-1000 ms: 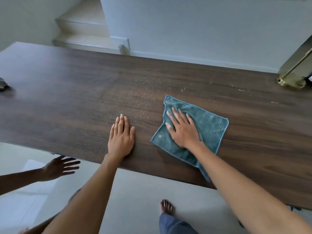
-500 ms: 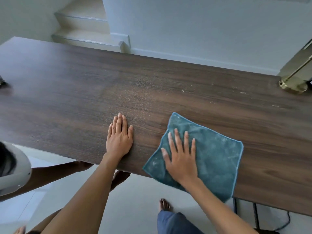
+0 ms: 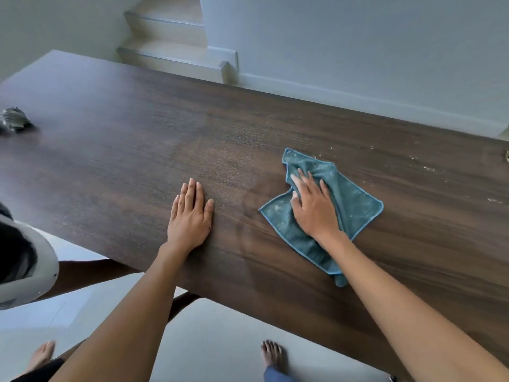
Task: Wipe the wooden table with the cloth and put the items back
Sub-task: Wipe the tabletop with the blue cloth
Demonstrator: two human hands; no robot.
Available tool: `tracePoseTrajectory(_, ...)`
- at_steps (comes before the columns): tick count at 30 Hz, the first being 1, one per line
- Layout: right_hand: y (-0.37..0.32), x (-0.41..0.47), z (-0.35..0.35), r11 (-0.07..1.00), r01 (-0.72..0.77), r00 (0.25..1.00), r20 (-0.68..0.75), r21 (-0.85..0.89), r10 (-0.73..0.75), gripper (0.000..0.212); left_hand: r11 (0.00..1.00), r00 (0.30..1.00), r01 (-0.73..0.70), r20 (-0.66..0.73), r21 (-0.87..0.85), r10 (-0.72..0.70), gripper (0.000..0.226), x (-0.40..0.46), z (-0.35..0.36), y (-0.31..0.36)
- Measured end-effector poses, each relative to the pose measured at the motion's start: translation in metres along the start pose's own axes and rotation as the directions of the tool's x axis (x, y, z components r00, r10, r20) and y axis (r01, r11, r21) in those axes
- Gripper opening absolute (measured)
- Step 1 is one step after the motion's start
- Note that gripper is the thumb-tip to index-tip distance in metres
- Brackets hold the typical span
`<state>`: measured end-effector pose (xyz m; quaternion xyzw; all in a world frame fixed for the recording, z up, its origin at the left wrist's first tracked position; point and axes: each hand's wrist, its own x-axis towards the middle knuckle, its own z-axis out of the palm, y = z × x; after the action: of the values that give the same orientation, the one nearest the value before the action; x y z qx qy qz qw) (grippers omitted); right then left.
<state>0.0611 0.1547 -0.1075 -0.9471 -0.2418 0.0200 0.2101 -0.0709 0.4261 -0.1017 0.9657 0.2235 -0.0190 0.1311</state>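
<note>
A teal cloth [image 3: 355,199] lies rumpled on the dark wooden table [image 3: 124,166], right of centre, dusted with pale crumbs. My right hand [image 3: 314,208] presses flat on the cloth with straight fingers, and the cloth's far left corner is bunched ahead of the fingertips. My left hand [image 3: 190,216] rests flat on the bare wood to the left of the cloth, fingers straight and together. Pale crumbs [image 3: 429,169] are scattered on the wood to the right of the cloth.
A small dark object [image 3: 13,121] sits at the table's far left edge. Another person's head with a white headset [image 3: 24,260] and arm show at the lower left beside the table. Steps [image 3: 170,59] and a white wall lie beyond the table. Bare feet stand on the floor below.
My right hand has pushed the cloth away from the near edge toward the table's middle, and the cloth has bunched up. My left hand stays flat in place. The camera has shifted left.
</note>
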Motion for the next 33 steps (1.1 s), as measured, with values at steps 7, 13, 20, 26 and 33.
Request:
tracePoseTrajectory(7,0.006,-0.097,-0.008,0.979,0.064,0.996,-0.05,-0.196,-0.076,0.058,1.0,1.0,0.004,-0.007,-0.001,-0.004,0.063,0.002,-0.002,0.001)
tracePoseTrajectory(13,-0.09,-0.123,0.029,0.931,0.329,0.942,0.122,-0.159,-0.312,0.061,1.0,1.0,0.02,0.007,0.001,-0.02,0.063,0.004,-0.001,-0.001)
tracePoseTrajectory(20,-0.084,-0.013,0.03,0.937,0.338,0.917,0.255,-0.085,-0.307,0.059,0.999,0.998,0.043,0.045,0.015,-0.043,0.063,0.004,-0.004,0.001)
tracePoseTrajectory(26,0.016,0.009,-0.014,0.979,0.09,0.982,0.181,-0.183,-0.056,0.063,0.999,0.998,0.044,0.047,0.0,-0.043,0.063,0.002,-0.005,0.002)
tracePoseTrajectory(33,0.019,-0.096,-0.011,0.968,0.03,0.999,-0.019,-0.25,-0.036,0.061,0.999,0.999,0.033,0.02,0.011,-0.034,0.063,0.0,-0.002,0.004)
